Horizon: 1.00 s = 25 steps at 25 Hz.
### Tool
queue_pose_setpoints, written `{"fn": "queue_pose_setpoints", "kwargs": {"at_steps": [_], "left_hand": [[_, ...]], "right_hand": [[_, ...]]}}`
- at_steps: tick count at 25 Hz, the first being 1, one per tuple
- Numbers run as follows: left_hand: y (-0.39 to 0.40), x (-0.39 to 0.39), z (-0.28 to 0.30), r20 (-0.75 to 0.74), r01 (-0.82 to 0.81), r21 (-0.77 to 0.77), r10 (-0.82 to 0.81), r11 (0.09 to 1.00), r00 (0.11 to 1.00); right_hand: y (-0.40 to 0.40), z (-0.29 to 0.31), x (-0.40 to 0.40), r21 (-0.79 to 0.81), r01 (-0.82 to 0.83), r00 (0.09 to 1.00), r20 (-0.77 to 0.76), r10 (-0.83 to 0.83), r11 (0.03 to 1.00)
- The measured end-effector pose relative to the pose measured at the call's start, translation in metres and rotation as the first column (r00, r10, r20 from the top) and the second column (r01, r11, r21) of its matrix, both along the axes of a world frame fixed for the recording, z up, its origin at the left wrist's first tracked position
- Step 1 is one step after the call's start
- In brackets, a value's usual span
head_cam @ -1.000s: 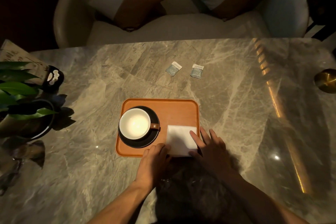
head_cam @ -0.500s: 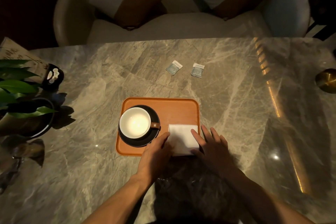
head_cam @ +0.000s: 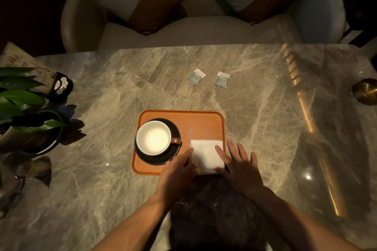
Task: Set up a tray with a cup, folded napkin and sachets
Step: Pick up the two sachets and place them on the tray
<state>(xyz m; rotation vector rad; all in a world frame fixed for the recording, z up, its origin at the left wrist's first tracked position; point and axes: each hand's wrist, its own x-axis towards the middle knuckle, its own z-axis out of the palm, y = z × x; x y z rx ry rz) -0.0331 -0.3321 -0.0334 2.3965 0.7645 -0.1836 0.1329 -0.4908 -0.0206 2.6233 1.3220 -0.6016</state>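
Napkin [head_cam: 207, 155] near edge covered by left hand [head_cam: 177, 171] and right hand [head_cam: 237, 164]; fingers laid flat, spread. Sachets [head_cam: 196, 76] print unreadable. Tray [head_cam: 183, 115] near rim partly hidden.

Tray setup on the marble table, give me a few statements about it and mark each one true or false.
1. The cup sits on a dark saucer on the tray. True.
2. Both sachets are on the tray. False: they lie on the table beyond it.
3. The napkin lies right of the cup. True.
4. The left hand grips the cup handle. False: its fingers touch the napkin's left edge.
5. The right hand rests flat at the napkin's right side. True.
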Motion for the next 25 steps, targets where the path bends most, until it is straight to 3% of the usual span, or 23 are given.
{"fn": "queue_pose_setpoints", "kwargs": {"at_steps": [2,4,6,9,11,13,16,19,22,25], "left_hand": [[0.001,0.000,-0.001,0.139,0.074,0.063,-0.082,0.995,0.987],[0.000,-0.001,0.000,0.161,0.075,0.129,-0.096,0.989,0.982],[0.001,0.000,0.003,0.128,0.034,0.110,-0.048,0.993,0.991],[-0.002,0.002,0.017,-0.067,0.186,0.255,-0.174,0.949,0.982],[0.000,0.013,0.036,-0.074,0.166,0.166,-0.156,0.972,0.985],[0.010,0.033,0.062,-0.017,0.115,-0.006,-0.115,0.993,0.993],[0.040,0.076,0.094,-0.040,0.308,-0.008,-0.308,0.951,0.950],[0.084,0.132,0.119,-0.244,0.446,-0.078,-0.451,0.892,0.859],[0.128,0.184,0.123,-0.399,0.426,-0.103,-0.430,0.899,0.810],[0.171,0.220,0.116,-0.505,0.395,-0.108,-0.393,0.912,0.769]], "right_hand": [[0.000,0.007,-0.001,-0.011,-0.013,1.000,0.009,0.013,1.000],[0.000,0.013,0.000,0.010,-0.028,1.000,0.007,0.027,1.000],[0.001,0.019,0.004,0.086,-0.035,0.999,-0.007,0.036,0.996],[-0.001,0.022,0.015,0.298,-0.030,0.999,-0.032,0.042,0.954],[-0.002,0.022,0.028,0.393,0.018,0.997,-0.072,0.011,0.919],[0.003,0.028,0.048,0.324,0.022,0.993,-0.114,0.016,0.946],[0.023,0.041,0.087,0.134,-0.047,0.983,-0.172,0.070,0.990],[0.053,0.059,0.133,0.011,-0.134,0.963,-0.233,0.133,0.991],[0.082,0.067,0.178,-0.115,-0.179,0.962,-0.227,0.149,0.977],[0.113,0.067,0.215,-0.142,-0.176,0.969,-0.198,0.146,0.974]]}}
